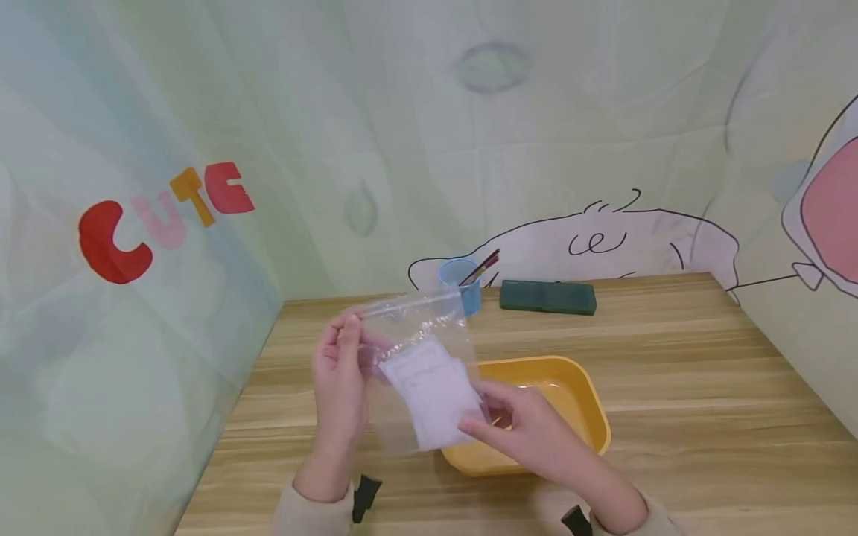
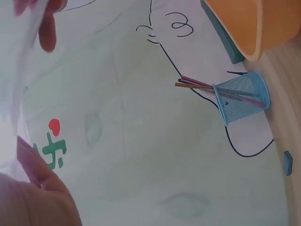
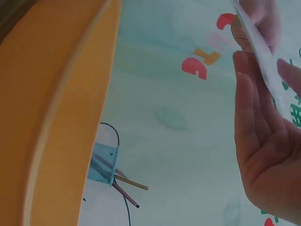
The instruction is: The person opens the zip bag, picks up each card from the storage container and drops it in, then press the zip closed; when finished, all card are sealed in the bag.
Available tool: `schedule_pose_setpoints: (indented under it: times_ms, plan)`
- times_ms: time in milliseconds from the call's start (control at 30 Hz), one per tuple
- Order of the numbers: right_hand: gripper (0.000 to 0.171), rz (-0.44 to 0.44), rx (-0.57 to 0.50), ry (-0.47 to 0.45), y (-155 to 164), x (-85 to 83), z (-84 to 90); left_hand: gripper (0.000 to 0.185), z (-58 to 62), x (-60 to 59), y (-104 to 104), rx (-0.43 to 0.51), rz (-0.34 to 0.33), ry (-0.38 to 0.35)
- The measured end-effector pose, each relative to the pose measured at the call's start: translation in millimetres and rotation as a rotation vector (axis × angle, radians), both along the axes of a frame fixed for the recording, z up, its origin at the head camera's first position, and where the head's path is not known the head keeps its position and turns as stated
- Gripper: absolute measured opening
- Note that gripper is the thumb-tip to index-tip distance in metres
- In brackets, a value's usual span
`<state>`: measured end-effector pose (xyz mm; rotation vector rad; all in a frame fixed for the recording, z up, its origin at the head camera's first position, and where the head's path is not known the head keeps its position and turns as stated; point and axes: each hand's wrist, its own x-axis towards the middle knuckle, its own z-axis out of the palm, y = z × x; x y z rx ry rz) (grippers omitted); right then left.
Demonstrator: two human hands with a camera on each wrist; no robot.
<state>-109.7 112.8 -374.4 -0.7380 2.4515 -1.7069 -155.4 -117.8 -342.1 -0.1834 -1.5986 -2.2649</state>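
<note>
The left hand [image 1: 342, 387] is raised above the counter [image 1: 670, 387] with its fingers curled, pinching the left edge of a clear plastic bag [image 1: 418, 327] near the bag's sealed top strip. The bag hangs upright between the two hands, touching both. Inside it sit white paper packets [image 1: 436, 394], lying in the lower half of the bag, just right of the left hand's palm.

The right hand [image 1: 529, 432] is positioned to the right of and slightly below the left hand. Its fingers are extended and nearly straight; the fingertips touch the lower right corner of the bag at the packets. In the right wrist view the palm [image 3: 263, 160] is open and flat with the bag edge [image 3: 258, 52] lying against the fingers; no curled grip is visible.

Directly beneath and behind the right hand stands a yellow tray [image 1: 590, 402] on the counter; the hand overlaps its near left rim. Whether anything lies in the tray cannot be determined.

Beyond both hands, at the far edge of the counter against the wall, stands a blue mesh cup [image 1: 461, 283] holding pencils [image 1: 482, 266]; the top of the bag overlaps the cup in the head view. Just right of the cup, and well apart from the hands, lies a dark green case [image 1: 547, 297], flat on the counter.
</note>
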Motion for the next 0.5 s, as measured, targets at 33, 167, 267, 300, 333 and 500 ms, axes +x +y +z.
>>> schedule_pose_setpoints:
  times_ms: [33,167,267,300,333,500]
  plan:
    - [0.042,-0.003,-0.015,0.0,-2,0.9,-1.1,0.023,0.6,-3.3,-4,0.038,0.012,-0.021]
    - [0.054,-0.027,-0.105,0.06,-7,5.6,-3.0,0.023,1.9,-13.6,-18,0.074,0.075,-0.121]
    - [0.045,-0.025,-0.107,0.192,-8,8.3,-3.2,0.025,2.2,-19.6,-26,0.049,0.102,-0.179]
    - [0.04,-0.021,-0.089,0.251,-8,8.3,-3.3,0.026,2.3,-21.7,-28,0.047,0.102,-0.192]
    - [0.035,-0.008,-0.066,0.33,-8,7.4,-3.4,0.027,1.9,-23.7,-30,0.034,0.102,-0.208]
    - [0.015,0.044,0.115,0.816,-12,-3.8,-3.0,0.027,-2.8,-32.6,-39,-0.021,0.065,-0.284]
